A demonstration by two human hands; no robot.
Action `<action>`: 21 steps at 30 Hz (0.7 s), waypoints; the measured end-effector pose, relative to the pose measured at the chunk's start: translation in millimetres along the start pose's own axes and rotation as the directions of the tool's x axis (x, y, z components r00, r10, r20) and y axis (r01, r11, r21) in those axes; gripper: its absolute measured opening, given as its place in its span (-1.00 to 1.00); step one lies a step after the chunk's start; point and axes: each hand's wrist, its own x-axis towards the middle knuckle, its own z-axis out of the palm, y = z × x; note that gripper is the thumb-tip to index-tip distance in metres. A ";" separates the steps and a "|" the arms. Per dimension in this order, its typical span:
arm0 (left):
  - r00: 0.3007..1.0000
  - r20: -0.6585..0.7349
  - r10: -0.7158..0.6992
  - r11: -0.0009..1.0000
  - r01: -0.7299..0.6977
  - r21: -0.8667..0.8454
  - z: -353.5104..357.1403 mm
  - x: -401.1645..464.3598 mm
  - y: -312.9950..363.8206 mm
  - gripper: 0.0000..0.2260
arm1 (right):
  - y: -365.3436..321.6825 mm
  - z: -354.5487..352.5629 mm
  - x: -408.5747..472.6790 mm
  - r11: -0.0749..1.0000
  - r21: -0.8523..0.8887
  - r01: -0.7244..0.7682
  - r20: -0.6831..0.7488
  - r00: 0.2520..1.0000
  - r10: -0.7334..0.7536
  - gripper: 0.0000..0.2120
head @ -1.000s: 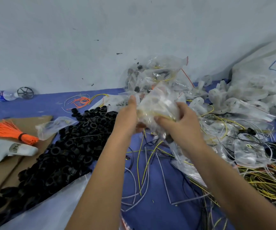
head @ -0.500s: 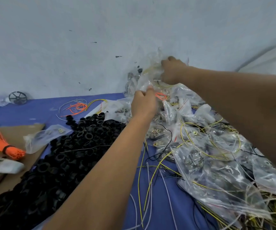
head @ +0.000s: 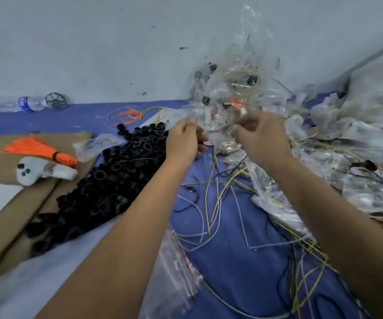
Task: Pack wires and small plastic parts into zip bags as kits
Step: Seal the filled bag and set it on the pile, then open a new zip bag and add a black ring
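Fingers of the left hand [head: 182, 140] curl at the edge of a clear zip bag [head: 213, 116] in the frame's centre, while the right hand [head: 260, 139] has fingers loosely curled beside it, and whether they pinch the film is hard to tell through the blur. Near the bottom, loose wires [head: 211, 203] sprawl limp and springy across the blue counter [head: 238, 268], best gathered mid-length. Further back the filled bags [head: 236, 72] heap by the wall, light, slippery and crinkly, so I'd take them by the stiffer zip strip.

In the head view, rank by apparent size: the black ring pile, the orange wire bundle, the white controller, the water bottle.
1. black ring pile
2. orange wire bundle and white controller: look alike, no ranking
3. water bottle, smallest, though it lies farthest from the camera, so this is unsure
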 end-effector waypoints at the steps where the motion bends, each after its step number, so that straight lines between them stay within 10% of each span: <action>1: 1.000 -0.013 -0.001 1.000 0.001 -0.012 -9.1 -7.3 -5.0 -0.68 | -4.4 11.4 -30.2 0.998 0.046 -0.048 0.137 0.990 0.041 -0.87; 4: 0.999 -0.049 -0.024 0.999 0.023 -0.025 -38.4 -32.8 -23.6 -0.64 | -17.9 44.6 -113.3 1.000 -0.022 -0.021 0.422 0.906 0.029 -0.76; 10: 0.995 -0.093 -0.038 0.996 0.031 -0.079 -63.7 -66.2 -37.5 -0.63 | -47.1 76.5 -165.8 0.862 -0.456 0.223 0.518 0.854 0.053 -0.46; 17: 0.995 -0.097 -0.032 0.990 0.018 -0.139 -59.1 -75.5 -25.7 -0.64 | -52.7 90.6 -167.6 0.921 -0.372 0.114 0.454 0.888 0.074 -0.76; 21: 0.994 -0.106 0.015 0.988 -0.031 -0.150 -56.3 -75.6 -13.9 -0.64 | -45.6 85.6 -163.2 0.966 -0.257 0.000 0.403 0.909 0.108 -0.57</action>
